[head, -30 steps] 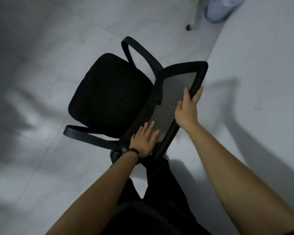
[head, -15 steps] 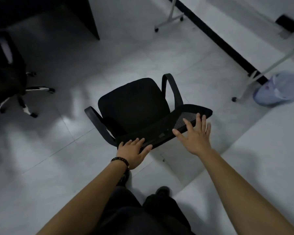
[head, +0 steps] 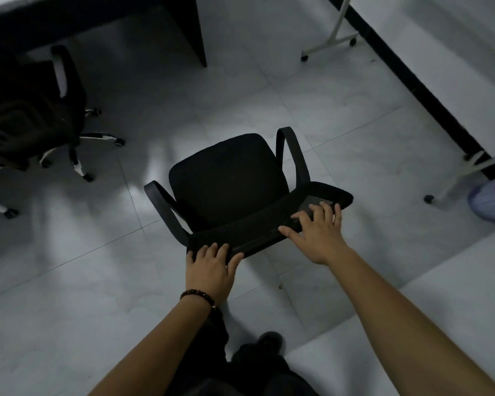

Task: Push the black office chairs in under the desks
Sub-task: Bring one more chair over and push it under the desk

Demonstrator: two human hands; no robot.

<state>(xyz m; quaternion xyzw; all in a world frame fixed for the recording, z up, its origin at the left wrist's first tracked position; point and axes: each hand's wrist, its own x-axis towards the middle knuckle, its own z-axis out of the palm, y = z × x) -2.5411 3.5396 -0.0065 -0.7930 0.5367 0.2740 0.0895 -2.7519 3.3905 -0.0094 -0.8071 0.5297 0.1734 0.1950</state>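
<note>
Black office chair (head: 229, 178) on castors, likely rolls easy. Stiff backrest top best hold: left hand (head: 210, 271), right hand (head: 319, 231) spread flat there.

Pale tiled floor (head: 240, 95); white wheeled stand foot (head: 330, 46) top right; pale blue bin (head: 492, 201) at right edge.
</note>
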